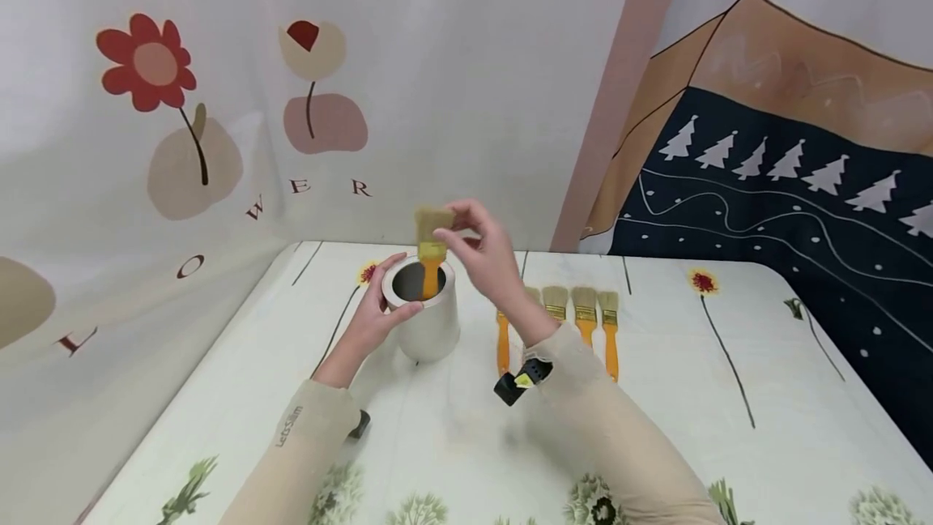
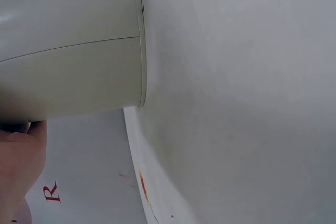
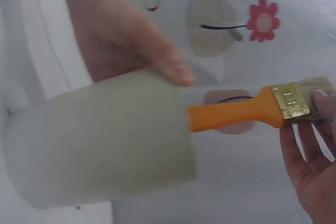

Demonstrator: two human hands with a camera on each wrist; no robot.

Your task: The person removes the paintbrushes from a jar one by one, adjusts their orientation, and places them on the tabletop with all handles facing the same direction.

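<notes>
An off-white cylindrical container (image 1: 430, 335) stands upright on the table, its round mouth facing up. My left hand (image 1: 372, 318) holds it around the rim from the left, with the thumb along the near side. Above the mouth, my right hand (image 1: 483, 258) pinches a paintbrush (image 3: 231, 115) by its pale bristles, between thumb and fingers. The brush hangs bristles up; the lower end of its orange handle is inside the container and hidden by the wall in the right wrist view. The left wrist view shows the container's seamed side and base.
Several more orange-handled paintbrushes (image 1: 585, 310) lie in a row to the right, partly hidden behind my right forearm. A flower-printed white cloth (image 1: 678, 411) covers the table. Behind it hangs a patterned curtain (image 1: 466, 87).
</notes>
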